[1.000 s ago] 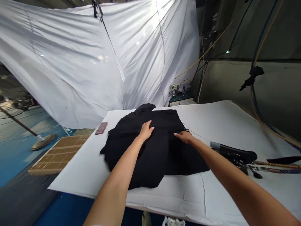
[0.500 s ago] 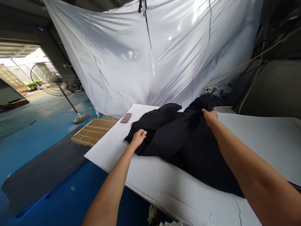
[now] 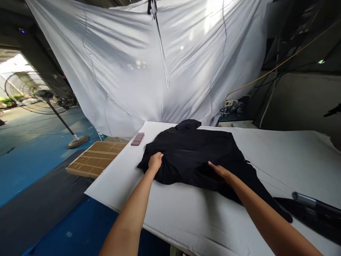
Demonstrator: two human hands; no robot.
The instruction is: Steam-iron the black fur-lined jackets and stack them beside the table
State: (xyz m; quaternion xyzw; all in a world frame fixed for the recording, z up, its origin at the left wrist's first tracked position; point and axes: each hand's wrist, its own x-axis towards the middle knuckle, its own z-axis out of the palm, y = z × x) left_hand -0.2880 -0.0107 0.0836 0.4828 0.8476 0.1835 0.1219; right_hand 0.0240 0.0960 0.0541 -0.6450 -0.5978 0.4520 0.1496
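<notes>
At the near side, the person's two forearms reach over the front edge of a white table (image 3: pixel 170 209). The left hand (image 3: pixel 155 162) is closed, with its fingers gripping the black cloth (image 3: pixel 197 149) near its left end; small folds run from the thumb. The right hand (image 3: pixel 221 171) is above the middle of the near part of the same cloth, thumb side pointing to the left. Whether its fingers are pinching the cloth, I cannot tell, because the undersides are hidden.

The cloth lies on the table, between the two hands and beyond them. It is spread rather wide, its near part wrinkled and dark in shadow, its far part flatter. At the far side a rounded piece (image 3: pixel 188 124) lies folded. To the right, a narrow end stretches near a black tool (image 3: pixel 317 203) with a grey tube; I cannot tell if they touch.

A dark red item (image 3: pixel 137 139) rests near the table's left edge, well apart from the left hand. Left of the table there is a flat carton (image 3: pixel 97 156), and farther away a standing fan (image 3: pixel 26 92) on the blue floor (image 3: pixel 50 128). Behind the table hangs a large white sheet (image 3: pixel 133 78). At its right lower corner sits a small white device (image 3: pixel 228 102).
</notes>
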